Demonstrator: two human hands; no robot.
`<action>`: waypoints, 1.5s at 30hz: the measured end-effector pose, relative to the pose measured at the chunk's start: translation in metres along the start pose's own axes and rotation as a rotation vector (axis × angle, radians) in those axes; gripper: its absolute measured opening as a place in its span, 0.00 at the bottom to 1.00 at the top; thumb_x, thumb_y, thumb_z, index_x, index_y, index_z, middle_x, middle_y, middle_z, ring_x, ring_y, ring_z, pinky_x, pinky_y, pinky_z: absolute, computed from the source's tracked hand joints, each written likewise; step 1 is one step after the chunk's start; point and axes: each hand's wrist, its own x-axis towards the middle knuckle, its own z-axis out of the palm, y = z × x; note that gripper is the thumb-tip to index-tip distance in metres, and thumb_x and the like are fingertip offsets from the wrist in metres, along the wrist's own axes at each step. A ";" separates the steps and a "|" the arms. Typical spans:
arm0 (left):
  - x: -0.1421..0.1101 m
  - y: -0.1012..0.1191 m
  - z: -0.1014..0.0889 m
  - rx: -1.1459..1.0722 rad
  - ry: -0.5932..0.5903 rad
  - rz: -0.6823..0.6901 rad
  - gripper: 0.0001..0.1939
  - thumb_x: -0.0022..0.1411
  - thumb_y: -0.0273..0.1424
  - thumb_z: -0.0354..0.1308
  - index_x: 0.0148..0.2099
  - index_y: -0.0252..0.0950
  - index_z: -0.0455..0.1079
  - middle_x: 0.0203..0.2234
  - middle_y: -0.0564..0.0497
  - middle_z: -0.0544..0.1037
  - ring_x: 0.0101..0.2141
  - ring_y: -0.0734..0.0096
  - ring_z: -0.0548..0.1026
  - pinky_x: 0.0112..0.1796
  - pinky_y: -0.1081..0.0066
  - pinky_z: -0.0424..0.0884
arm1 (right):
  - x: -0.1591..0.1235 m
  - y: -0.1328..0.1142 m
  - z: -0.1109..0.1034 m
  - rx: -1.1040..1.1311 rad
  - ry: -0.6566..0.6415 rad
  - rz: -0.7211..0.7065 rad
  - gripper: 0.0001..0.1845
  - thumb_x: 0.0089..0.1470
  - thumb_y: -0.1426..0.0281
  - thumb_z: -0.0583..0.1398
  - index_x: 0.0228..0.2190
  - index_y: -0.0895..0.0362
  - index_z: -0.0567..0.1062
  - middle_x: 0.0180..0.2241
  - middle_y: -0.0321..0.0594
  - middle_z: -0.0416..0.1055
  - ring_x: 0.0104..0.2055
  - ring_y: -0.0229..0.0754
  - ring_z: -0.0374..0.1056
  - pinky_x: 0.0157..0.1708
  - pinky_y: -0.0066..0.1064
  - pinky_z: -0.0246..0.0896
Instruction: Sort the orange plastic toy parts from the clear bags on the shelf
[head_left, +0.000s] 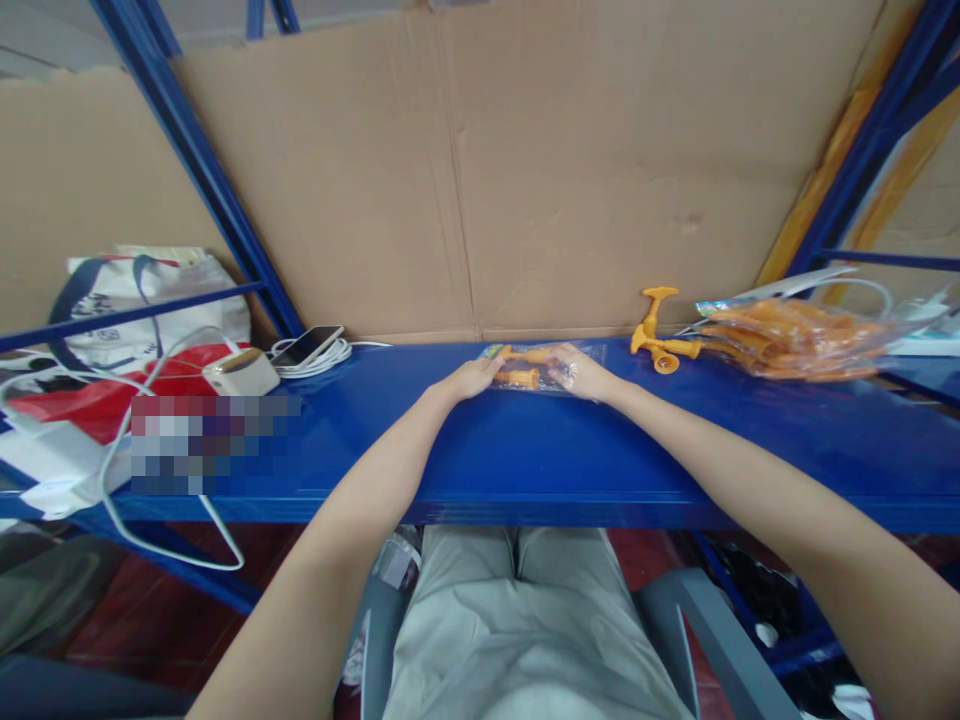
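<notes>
We've a clear bag [546, 379] w/ orange pcs [519, 379] on the blue tabletop [480, 450], ctr; our L hand [472, 379] grips its L end, our R hand [582, 372] its R end. Bagged orange pile [795, 340] sits R.

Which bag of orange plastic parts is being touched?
The clear plastic bag between the left hand and right hand; the bagged orange parts farther right have no hand on them.
</notes>
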 end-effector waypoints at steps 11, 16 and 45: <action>0.008 -0.003 0.001 0.058 0.074 0.005 0.33 0.72 0.45 0.33 0.60 0.32 0.72 0.57 0.43 0.75 0.59 0.59 0.70 0.57 0.69 0.64 | -0.007 -0.038 -0.017 0.531 -0.281 0.284 0.13 0.55 0.65 0.63 0.43 0.53 0.81 0.44 0.39 0.80 0.48 0.41 0.74 0.57 0.42 0.63; 0.008 -0.001 -0.002 0.216 0.131 -0.048 0.32 0.73 0.43 0.32 0.57 0.36 0.75 0.54 0.45 0.77 0.58 0.59 0.72 0.57 0.67 0.65 | -0.003 -0.048 -0.021 0.246 -0.285 0.208 0.14 0.55 0.70 0.60 0.42 0.54 0.82 0.45 0.40 0.80 0.49 0.44 0.74 0.55 0.40 0.65; 0.003 -0.020 -0.016 0.220 0.250 -0.282 0.25 0.71 0.36 0.40 0.51 0.35 0.78 0.51 0.41 0.79 0.53 0.56 0.76 0.53 0.64 0.68 | -0.024 0.009 -0.096 -0.393 -0.245 0.850 0.20 0.58 0.74 0.50 0.42 0.64 0.80 0.26 0.46 0.76 0.22 0.39 0.69 0.23 0.26 0.63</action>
